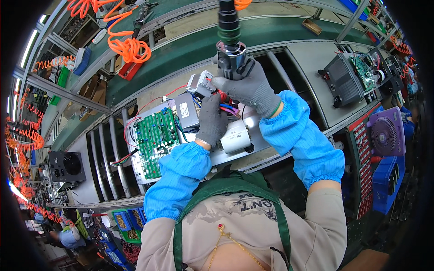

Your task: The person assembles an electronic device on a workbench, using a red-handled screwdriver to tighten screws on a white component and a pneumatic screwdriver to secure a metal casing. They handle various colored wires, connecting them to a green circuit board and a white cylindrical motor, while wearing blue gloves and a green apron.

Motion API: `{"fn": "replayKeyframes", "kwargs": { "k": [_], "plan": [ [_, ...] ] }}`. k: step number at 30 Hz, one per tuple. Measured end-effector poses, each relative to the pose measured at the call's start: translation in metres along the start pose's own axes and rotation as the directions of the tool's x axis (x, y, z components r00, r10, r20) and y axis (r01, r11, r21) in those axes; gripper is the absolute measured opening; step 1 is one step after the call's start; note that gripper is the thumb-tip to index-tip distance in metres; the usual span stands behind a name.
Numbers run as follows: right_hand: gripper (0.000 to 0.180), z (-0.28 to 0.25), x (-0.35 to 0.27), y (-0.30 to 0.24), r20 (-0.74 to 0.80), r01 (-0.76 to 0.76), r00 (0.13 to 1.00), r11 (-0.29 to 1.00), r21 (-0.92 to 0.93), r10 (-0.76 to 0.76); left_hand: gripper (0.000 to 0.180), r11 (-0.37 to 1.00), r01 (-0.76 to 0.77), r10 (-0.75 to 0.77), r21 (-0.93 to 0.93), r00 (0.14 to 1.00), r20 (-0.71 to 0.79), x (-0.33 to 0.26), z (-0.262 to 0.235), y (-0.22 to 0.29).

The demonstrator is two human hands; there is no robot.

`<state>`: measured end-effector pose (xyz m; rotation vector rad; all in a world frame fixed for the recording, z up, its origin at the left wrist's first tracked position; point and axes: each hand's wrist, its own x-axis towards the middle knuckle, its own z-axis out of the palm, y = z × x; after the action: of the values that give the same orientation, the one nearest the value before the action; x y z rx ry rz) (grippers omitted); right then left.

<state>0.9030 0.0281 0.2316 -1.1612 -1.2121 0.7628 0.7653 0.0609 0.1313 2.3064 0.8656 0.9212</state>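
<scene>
My right hand [251, 88], in a grey glove, grips a hanging black power screwdriver [231, 49] held upright over an open electrical unit [235, 149]. My left hand [211, 121], also gloved, presses down on the unit's parts beside a grey transformer block [186, 110] and a bundle of red and blue wires [227, 107]. A green circuit board [155, 140] lies at the unit's left side. A white cylindrical capacitor [236, 137] sits just right of my left wrist. Both forearms wear blue sleeve covers.
The unit rests on a roller conveyor [106, 167]. Another black unit with a green board [350, 74] sits to the right, and a black fan box [67, 166] to the left. Orange coiled air hoses [129, 45] hang above. A purple fan [386, 133] and blue parts bins [129, 223] stand nearby.
</scene>
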Motion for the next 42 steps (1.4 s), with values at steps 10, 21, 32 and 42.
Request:
{"fn": "replayKeyframes", "kwargs": {
  "k": [10,21,32,42],
  "plan": [
    [0.051,0.004,0.000,0.003,-0.011,-0.023,1.000,0.997,-0.076,0.023,0.022,0.997,0.044,-0.047,-0.061,0.998,-0.053,-0.005,0.006,-0.009],
    [0.048,-0.003,-0.005,-0.007,-0.089,0.002,0.996,0.999,-0.043,-0.005,0.025,0.960,0.247,-0.231,-0.131,0.964,0.130,0.015,-0.005,-0.005],
    [0.051,-0.001,-0.003,0.000,-0.006,-0.110,0.994,0.989,-0.103,0.110,0.030,0.979,0.203,-0.194,-0.027,0.964,0.183,0.009,-0.002,-0.008],
    [0.055,0.006,-0.004,-0.003,0.059,-0.050,0.997,0.995,-0.083,0.055,0.030,0.994,0.112,-0.112,0.007,0.987,0.116,0.003,0.004,-0.012]
  ]
}}
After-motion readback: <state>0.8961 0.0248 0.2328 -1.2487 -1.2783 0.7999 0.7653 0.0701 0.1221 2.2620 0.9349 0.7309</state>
